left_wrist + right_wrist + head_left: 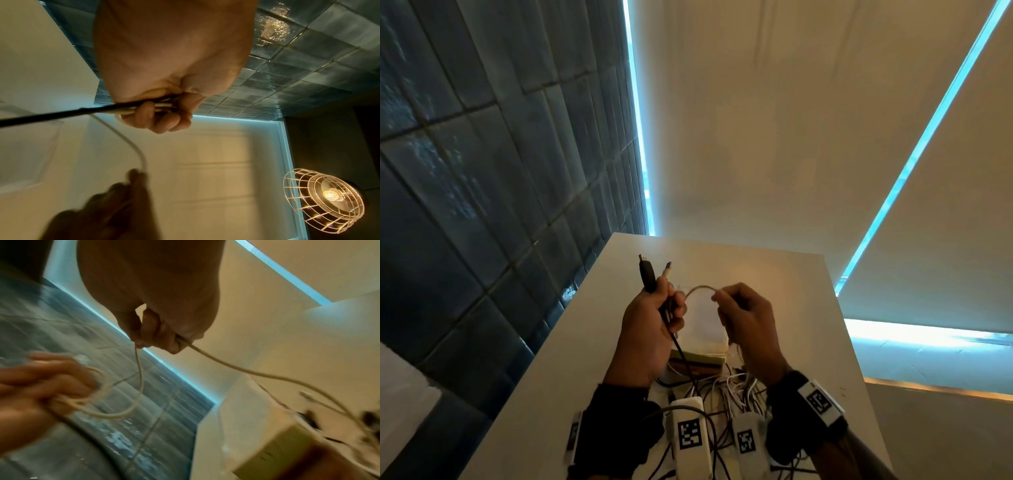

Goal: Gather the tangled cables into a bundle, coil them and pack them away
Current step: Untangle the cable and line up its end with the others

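Note:
My left hand (654, 318) grips a black cable (681, 353) and a white cable (700, 289) together, fist closed, above the white table (791, 308). A black plug (647, 274) and a white plug (667, 269) stick up out of the fist. In the left wrist view the left hand (160, 113) is curled round both cables. My right hand (739, 315) pinches the white cable a short arc to the right. In the right wrist view the right hand (156, 334) holds that white cable (226, 365), which trails down to the tangle of cables (729, 387) on the table.
A white-topped box (702, 329) stands on the table under my hands. A dark tiled wall (482, 171) runs along the table's left side. A wire-cage lamp (322, 201) glows in the left wrist view. Blinds edged with blue light (825, 120) lie behind the table.

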`<act>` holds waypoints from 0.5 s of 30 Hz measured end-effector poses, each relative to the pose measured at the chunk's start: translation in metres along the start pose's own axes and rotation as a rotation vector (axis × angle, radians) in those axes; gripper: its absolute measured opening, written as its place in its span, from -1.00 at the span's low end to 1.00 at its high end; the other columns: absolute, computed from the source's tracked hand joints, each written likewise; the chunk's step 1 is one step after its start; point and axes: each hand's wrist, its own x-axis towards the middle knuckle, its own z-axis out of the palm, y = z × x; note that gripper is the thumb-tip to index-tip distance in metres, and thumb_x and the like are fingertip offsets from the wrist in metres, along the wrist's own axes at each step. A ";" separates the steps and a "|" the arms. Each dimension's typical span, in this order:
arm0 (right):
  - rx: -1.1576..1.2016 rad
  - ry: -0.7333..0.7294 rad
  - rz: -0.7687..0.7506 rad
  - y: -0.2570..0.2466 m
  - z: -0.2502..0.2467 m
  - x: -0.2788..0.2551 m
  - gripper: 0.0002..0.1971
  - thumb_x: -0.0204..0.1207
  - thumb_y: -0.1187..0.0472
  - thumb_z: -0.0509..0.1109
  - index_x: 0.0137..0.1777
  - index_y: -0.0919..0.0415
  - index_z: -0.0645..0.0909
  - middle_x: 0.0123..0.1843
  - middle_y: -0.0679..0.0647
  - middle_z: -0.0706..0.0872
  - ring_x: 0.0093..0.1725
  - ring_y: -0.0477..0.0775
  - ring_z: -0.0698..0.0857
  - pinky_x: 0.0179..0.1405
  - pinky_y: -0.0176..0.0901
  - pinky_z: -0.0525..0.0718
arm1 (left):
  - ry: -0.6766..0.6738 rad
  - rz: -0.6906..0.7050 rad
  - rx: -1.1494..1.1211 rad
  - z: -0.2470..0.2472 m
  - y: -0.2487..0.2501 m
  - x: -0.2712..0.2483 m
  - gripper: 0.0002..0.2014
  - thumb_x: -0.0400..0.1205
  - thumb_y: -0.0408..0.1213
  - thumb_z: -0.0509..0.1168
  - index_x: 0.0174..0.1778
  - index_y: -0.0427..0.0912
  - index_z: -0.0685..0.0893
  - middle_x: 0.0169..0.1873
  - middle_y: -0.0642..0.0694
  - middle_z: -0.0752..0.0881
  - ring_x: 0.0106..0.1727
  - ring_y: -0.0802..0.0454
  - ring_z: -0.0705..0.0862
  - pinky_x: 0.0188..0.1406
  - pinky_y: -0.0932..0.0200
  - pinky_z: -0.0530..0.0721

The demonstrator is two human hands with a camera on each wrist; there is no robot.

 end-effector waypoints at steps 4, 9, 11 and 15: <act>0.051 -0.198 -0.129 -0.033 0.016 -0.014 -0.80 0.63 0.28 0.32 -0.15 0.43 0.60 -0.51 0.03 0.46 -0.55 -0.08 0.36 -0.57 -0.33 0.36 | 0.012 -0.050 -0.031 0.004 0.002 -0.002 -0.71 0.76 -0.19 0.06 -0.21 -0.23 0.51 -0.41 -0.16 0.75 -0.34 -0.03 0.58 -0.34 0.13 0.46; 0.162 -0.374 0.036 -0.019 0.019 -0.033 -0.80 0.63 0.41 0.27 -0.24 0.41 0.57 -0.52 0.13 0.34 -0.58 -0.08 0.28 -0.54 -0.32 0.35 | -0.133 -0.048 -0.292 0.003 0.012 -0.005 -0.70 0.74 -0.16 0.04 -0.28 -0.18 0.46 -0.49 -0.06 0.50 -0.42 0.03 0.53 -0.25 0.10 0.59; 0.164 -0.359 0.106 -0.009 0.016 -0.035 -0.82 0.64 0.43 0.26 -0.21 0.42 0.57 -0.56 -0.02 0.42 -0.59 -0.14 0.34 -0.44 -0.30 0.45 | -0.158 -0.019 -0.327 0.003 0.013 -0.005 -0.70 0.74 -0.18 0.01 -0.30 -0.16 0.44 -0.54 0.01 0.43 -0.56 0.14 0.41 -0.48 0.24 0.49; 0.087 -0.309 0.127 0.021 0.011 -0.036 -0.81 0.64 0.46 0.24 -0.22 0.43 0.58 -0.46 -0.07 0.57 -0.47 -0.21 0.58 -0.37 -0.40 0.58 | -0.150 0.054 -0.264 -0.001 0.012 -0.005 -0.70 0.74 -0.19 0.02 -0.31 -0.16 0.43 -0.56 0.04 0.38 -0.65 0.20 0.24 -0.64 0.29 0.24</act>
